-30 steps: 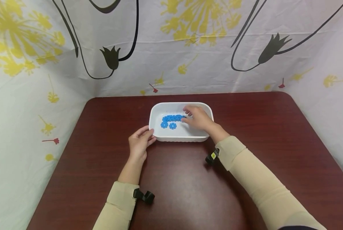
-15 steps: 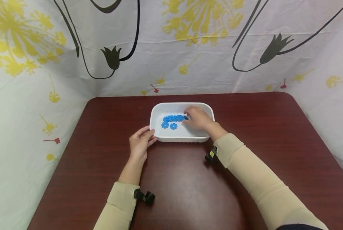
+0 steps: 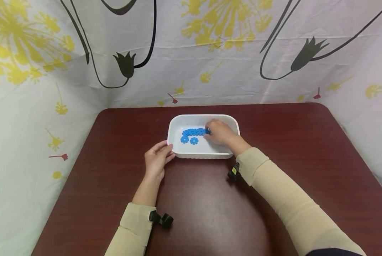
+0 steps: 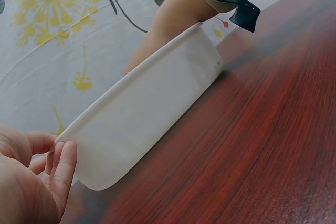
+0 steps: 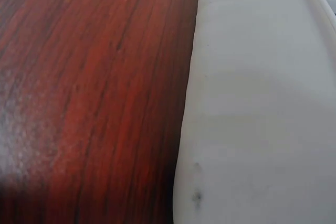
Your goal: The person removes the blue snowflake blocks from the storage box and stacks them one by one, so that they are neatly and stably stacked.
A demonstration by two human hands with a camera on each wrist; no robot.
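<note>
A white plastic tray (image 3: 203, 155) sits on the table toward its far side. My left hand (image 3: 155, 160) holds its front left corner, thumb at the rim and fingers against the outside, as the left wrist view also shows on the tray wall (image 4: 142, 103). Inside lies a row of overlapping blue flower-shaped discs (image 3: 194, 132). Below the row are two more blue discs, one loose disc (image 3: 194, 141) apart from it. My right hand (image 3: 222, 132) reaches into the tray, fingers and thumb curled around the right end of the row, partly hiding it. The right wrist view shows only tray wall and table.
The dark red-brown wooden table (image 3: 203, 206) spreads around the tray. Behind and beside it hangs a white cloth (image 3: 165, 81) printed with yellow and dark flowers. Black wrist cameras are strapped at both sleeves, the right one (image 3: 233, 172) close to the tray's front.
My right hand has drawn its fingers and thumb in around the right end of the blue row, with its wrist shifting slightly left. The left hand stays on the tray corner.
</note>
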